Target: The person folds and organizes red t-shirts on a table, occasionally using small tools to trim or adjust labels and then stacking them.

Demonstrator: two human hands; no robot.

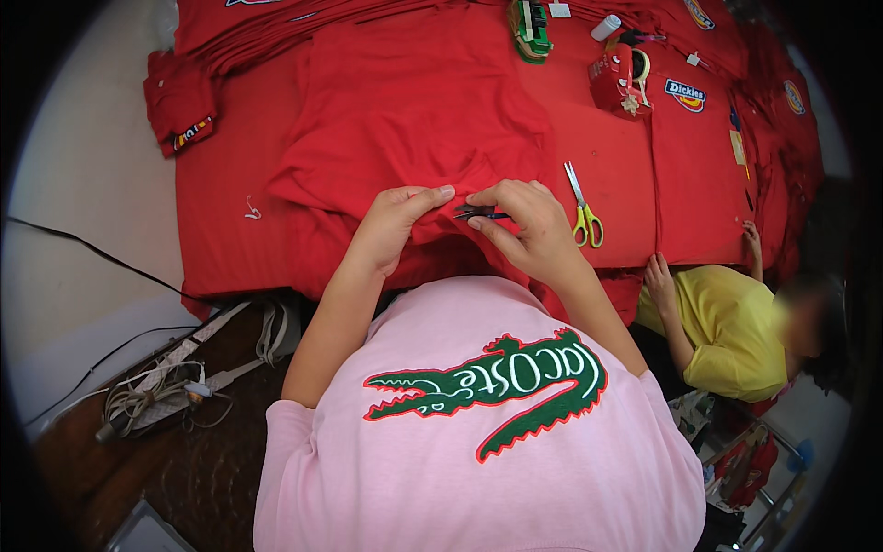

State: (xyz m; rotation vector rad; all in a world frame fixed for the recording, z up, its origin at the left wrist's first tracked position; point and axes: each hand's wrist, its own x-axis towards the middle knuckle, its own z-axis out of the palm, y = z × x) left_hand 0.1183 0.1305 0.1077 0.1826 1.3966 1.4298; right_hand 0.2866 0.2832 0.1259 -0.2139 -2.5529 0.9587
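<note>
A red garment (414, 101) lies spread and rumpled across the table in front of me, its near edge lifted at my hands. My left hand (397, 216) pinches a fold of the red cloth between thumb and fingers. Close beside it, my right hand (529, 221) is closed around small dark thread snips (474, 212), whose tips point left toward the pinched cloth. Whether the blades touch the fabric I cannot tell. To the right of my right hand lie scissors (585, 212) with yellow-green handles, blades pointing away from me.
A red box (621, 83) with tape and tools, a white bottle (606, 28) and a green tape dispenser (530, 32) stand farther back. Folded red garments (179, 101) lie at left. A person in yellow (731, 331) works at right. Cables (156, 396) lie at lower left.
</note>
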